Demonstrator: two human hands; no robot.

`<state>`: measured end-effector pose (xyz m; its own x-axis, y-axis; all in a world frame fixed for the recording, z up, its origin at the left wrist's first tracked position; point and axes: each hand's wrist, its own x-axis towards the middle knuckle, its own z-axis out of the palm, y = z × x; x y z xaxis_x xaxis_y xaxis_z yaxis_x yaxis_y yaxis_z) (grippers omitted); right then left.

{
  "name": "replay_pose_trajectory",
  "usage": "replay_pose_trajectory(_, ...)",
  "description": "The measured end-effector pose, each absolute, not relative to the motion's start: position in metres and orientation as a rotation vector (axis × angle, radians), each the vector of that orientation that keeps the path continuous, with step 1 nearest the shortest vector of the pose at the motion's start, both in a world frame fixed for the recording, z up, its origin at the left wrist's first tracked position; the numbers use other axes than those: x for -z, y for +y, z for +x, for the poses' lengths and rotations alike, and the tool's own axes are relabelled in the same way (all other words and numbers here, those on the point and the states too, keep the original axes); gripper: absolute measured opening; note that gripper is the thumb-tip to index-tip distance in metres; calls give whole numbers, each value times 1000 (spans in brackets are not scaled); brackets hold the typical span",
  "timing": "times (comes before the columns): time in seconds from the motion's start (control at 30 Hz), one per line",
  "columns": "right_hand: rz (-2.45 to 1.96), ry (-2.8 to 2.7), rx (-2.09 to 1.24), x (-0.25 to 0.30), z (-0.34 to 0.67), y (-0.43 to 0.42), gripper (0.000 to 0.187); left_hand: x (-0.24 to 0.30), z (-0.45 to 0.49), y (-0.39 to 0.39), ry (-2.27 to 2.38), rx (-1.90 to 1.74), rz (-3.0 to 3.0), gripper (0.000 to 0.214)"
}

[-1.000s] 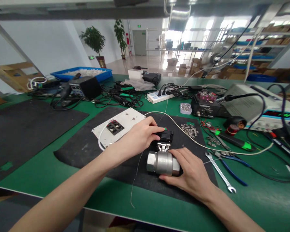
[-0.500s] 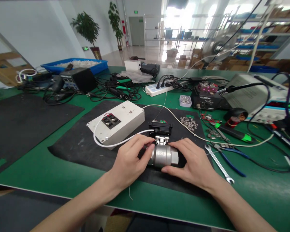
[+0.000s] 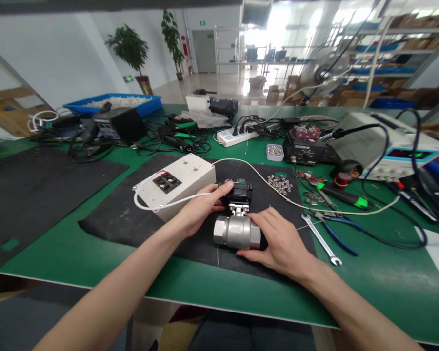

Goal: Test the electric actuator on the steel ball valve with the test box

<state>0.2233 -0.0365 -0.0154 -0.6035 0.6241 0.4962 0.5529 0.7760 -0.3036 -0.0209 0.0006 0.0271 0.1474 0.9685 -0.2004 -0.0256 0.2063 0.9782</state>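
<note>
A steel ball valve lies on the black mat, its pipe ends pointing left and right. Bolted to it on the far side is a black actuator housing, with a bit of green circuit board showing at its top. My left hand grips the left side of this housing, thumb on top and fingers partly hidden. My right hand holds the right end of the valve between thumb and fingers. A white cable runs from the housing to the grey box with black switch terminals.
Right of the mat lie an open-end wrench and blue-handled pliers. Small nuts are scattered behind my right hand, near a small tray of metal parts. A power supply and a power strip stand farther back.
My left hand has moved from the valve's left end up and away to the actuator housing, uncovering that end. My right hand keeps its hold on the valve. The view has shifted slightly.
</note>
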Motion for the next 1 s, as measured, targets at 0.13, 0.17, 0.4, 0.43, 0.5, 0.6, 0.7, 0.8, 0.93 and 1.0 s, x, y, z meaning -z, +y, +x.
replay_pose_trajectory(0.13, -852, -2382, -130, 15, 224, -37, 66, -34, -21, 6, 1117, -903, 1092, 59)
replay_pose_trajectory(0.17, -847, -2386, -123, 14, 224, -36, 66, -35, -21, 7, 1099, -888, 1077, 57)
replay_pose_trajectory(0.4, -846, -2372, -104, 11, 223, -36, 66, -34, -22, 20, 961, -802, 977, 47)
replay_pose_trajectory(0.43, -863, -2366, -113, 11, 223, -36, 66, -33, -22, 23, 954, -783, 982, 49)
replay_pose_trajectory(0.5, -883, -2356, -127, 11, 222, -36, 64, -31, -22, 26, 947, -756, 982, 52)
replay_pose_trajectory(0.6, -882, -2348, -144, 12, 222, -37, 62, -28, -21, 27, 946, -785, 956, 54)
replay_pose_trajectory(0.7, -883, -2357, -150, 13, 223, -37, 65, -26, -18, 24, 964, -824, 963, 60)
replay_pose_trajectory(0.8, -885, -2366, -141, 12, 224, -37, 66, -24, -15, 20, 1020, -862, 981, 67)
replay_pose_trajectory(0.93, -896, -2349, -139, 11, 223, -37, 63, -20, -15, 17, 1025, -917, 954, 76)
replay_pose_trajectory(1.0, -905, -2352, -135, 10, 223, -37, 63, -20, -17, 17, 999, -906, 960, 78)
